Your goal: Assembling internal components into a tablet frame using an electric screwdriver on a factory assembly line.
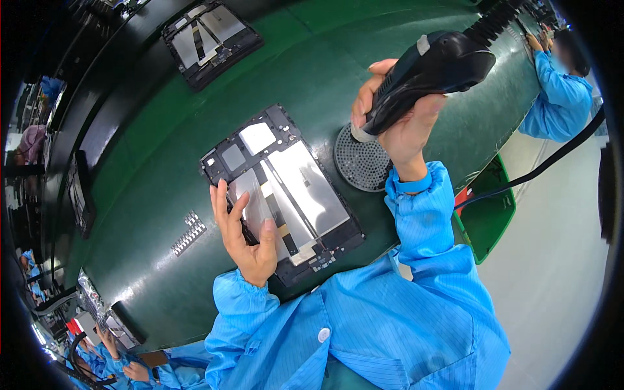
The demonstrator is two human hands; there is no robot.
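Currently, the right grip (404,133) is wrapping around a black handheld tool (445,65), fingers and thumb closing on its body, while a ribbed black hose (495,21) is running from its upper end toward the top. The tool's pale nozzle (362,134) is pointing down over a round grey perforated plate (363,166); whether the two are touching, I cannot tell. Just left of that plate, an opened tablet-like device (305,188) is lying flat on the green table (149,175), slightly turned, showing silver panels inside a black frame. Over its left side the left grip (248,240) is hanging loosely open, fingers apart; whether the fingertips are touching the panel, I cannot make out. A small cluster of silvery pieces (188,233) is lying left of the device, and a second opened device (211,42) is resting farther off. On the right, a green bin (484,237) is standing beside the table, a black cable (552,162) is passing near it, and a blue-coated co-worker (556,97) is reaching forward.
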